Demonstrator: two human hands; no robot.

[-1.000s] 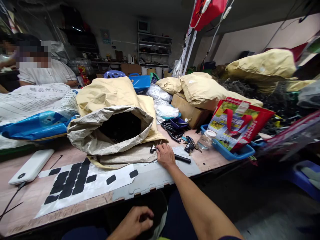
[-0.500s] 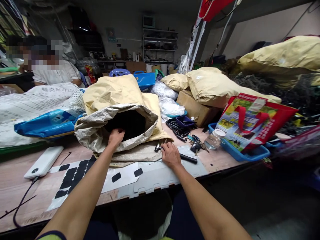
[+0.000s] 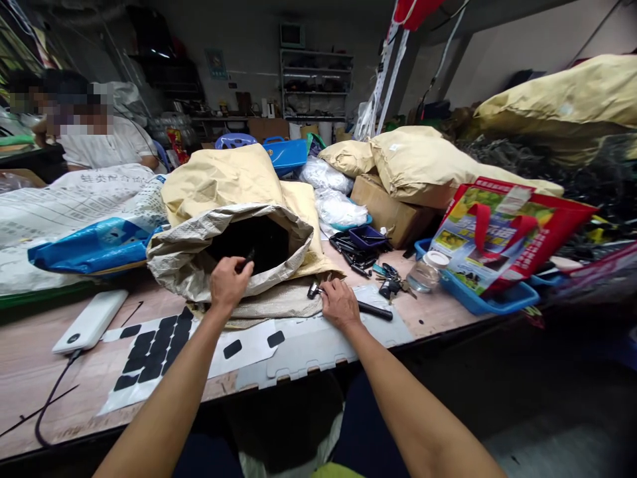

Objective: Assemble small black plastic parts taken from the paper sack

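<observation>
Here at the mouth of the pale sack (image 3: pixel 219 176), the left hand (image 3: pixel 229 287) has its fingers pinched around a small black piece (image 3: pixel 250 255), right by the dark opening. Over to the right hand (image 3: pixel 341 305): it lies across the hammer (image 3: pixel 375 311), fingers bent over it just behind the metal head; whether they grip firmly, I cannot tell. The hammer sits at the near side of the table (image 3: pixel 30 372), in front of the keys (image 3: pixel 389 287) and the clear jar (image 3: pixel 424 273). Left of it, black patches (image 3: pixel 233 348) dot a white sheet (image 3: pixel 255 362).
</observation>
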